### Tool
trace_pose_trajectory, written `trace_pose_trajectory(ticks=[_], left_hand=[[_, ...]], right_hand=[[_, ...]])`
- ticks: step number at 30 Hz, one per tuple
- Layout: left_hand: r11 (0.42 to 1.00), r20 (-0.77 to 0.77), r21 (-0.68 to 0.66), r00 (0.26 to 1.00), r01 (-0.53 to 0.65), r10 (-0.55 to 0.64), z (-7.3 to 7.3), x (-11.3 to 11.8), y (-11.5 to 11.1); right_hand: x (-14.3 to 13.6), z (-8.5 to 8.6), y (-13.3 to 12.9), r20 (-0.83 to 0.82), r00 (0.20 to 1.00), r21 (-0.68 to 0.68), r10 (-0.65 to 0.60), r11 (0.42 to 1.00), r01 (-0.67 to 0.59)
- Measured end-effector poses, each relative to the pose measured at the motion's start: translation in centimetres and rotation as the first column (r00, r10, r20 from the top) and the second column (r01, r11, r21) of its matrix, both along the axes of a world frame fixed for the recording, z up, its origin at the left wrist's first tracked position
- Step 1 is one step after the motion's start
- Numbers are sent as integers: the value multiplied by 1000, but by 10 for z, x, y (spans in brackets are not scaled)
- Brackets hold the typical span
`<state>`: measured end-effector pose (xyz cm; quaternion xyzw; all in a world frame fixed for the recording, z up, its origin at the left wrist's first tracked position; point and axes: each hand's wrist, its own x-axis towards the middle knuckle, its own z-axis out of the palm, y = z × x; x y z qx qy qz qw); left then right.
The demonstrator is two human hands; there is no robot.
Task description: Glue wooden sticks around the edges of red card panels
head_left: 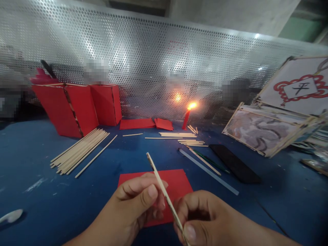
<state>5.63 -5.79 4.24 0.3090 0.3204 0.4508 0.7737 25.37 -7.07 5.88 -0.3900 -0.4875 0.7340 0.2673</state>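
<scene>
A thin, pale wooden stick (164, 189) slants in front of me, with dark marks along its edge. My right hand (202, 215) pinches its lower end between thumb and fingers. Around its middle curl the fingers of my left hand (139, 201), the thumb close beside the stick. Under both hands a red paper sheet (179, 177) lies on the blue table (102, 191), partly covered by them. Beyond the hands stands a lit red candle (186, 119). A translucent glue stick (210, 172) rests to the right of the sheet.
At left lie a bundle of sticks (80, 150) and a white spoon (11, 217). Red box-like panels (79, 109) stand behind. More red paper (137, 123) and short sticks (178, 135) lie near the candle. At right are a black phone-like slab (234, 164) and a painted stick-framed lantern (263, 126).
</scene>
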Motion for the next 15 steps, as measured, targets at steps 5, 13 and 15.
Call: trace_pose_trajectory(ticks=[5, 13, 15], left_hand=[[970, -107, 134, 971, -201, 216, 23, -7, 20], [740, -390, 624, 720, -252, 574, 52, -77, 67], [766, -503, 623, 671, -154, 544, 44, -91, 71]], right_hand=[[14, 43, 19, 180, 983, 359, 24, 929, -89], [4, 95, 57, 730, 682, 613, -52, 492, -619], [-6, 82, 63, 775, 632, 553, 10, 475, -685]])
